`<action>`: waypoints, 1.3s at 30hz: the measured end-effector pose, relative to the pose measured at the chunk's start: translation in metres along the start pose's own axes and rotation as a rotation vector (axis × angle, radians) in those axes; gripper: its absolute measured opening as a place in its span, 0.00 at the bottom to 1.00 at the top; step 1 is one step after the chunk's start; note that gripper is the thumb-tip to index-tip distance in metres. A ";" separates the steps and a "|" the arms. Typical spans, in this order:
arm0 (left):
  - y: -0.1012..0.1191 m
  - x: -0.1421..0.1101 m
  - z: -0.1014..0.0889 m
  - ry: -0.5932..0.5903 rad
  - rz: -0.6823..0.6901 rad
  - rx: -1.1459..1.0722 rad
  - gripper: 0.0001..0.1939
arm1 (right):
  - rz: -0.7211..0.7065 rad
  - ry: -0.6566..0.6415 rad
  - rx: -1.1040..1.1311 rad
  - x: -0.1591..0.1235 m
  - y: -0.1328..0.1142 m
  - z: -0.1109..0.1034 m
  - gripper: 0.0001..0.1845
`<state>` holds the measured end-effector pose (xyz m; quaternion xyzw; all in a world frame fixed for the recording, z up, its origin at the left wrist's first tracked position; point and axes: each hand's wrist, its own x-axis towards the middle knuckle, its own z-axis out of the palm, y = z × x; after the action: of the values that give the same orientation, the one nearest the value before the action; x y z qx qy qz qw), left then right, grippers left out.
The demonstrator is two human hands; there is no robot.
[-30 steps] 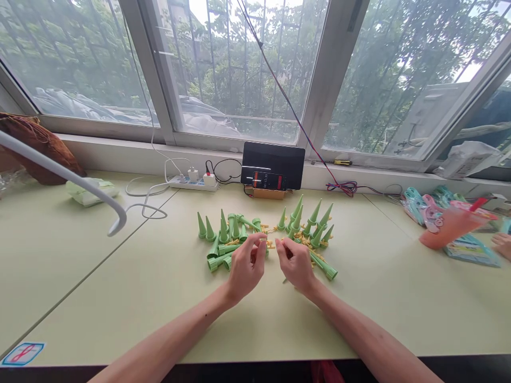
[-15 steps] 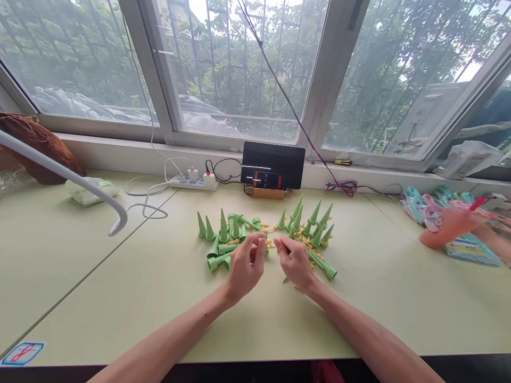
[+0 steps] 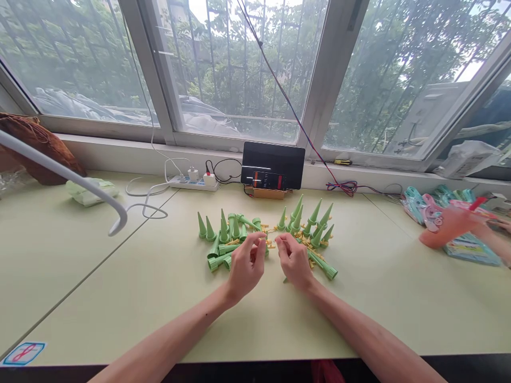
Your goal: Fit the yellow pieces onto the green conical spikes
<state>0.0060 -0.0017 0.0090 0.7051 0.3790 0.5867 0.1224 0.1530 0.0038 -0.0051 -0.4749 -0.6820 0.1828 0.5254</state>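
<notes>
Left hand: The left hand (image 3: 246, 263) is curled, thumb and forefinger nearly meeting; I can't tell whether anything small is between them.
Right hand: The right hand (image 3: 296, 263) is bunched, fingers folded in, just apart from the left; its grasp is hidden from me too. A green tip (image 3: 285, 280) shows below it, held or lying loose, I can't say.
Green cones: Pointed green plastic cones with ribbed collars (image 3: 223, 231) stand and lie beyond the left hand; more upright green spikes (image 3: 296, 224) stand beyond the right.
Yellow bits: Small yellow plastic pieces (image 3: 305, 241) lie among the right-hand spikes; a careless wrist might scatter them.
Upright spikes: Narrow and close together, they could topple in a row if a knuckle brushed one.
Red cup: Another person's arm (image 3: 489, 238) is right by the translucent red cup (image 3: 441, 230); a bump might spill it.
</notes>
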 end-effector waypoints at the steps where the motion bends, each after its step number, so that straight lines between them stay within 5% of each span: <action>1: 0.000 0.000 0.000 -0.002 0.001 -0.005 0.04 | 0.015 -0.007 0.021 0.000 -0.002 0.000 0.15; 18: -0.004 -0.003 0.001 -0.006 0.001 -0.010 0.04 | -0.061 -0.099 0.218 -0.002 -0.010 -0.001 0.14; 39: -0.004 0.000 -0.001 -0.075 -0.067 -0.029 0.05 | -0.040 -0.023 0.207 -0.003 -0.010 0.000 0.11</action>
<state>0.0034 0.0009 0.0069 0.7116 0.3890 0.5609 0.1664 0.1483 -0.0036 0.0007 -0.4020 -0.6749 0.2472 0.5673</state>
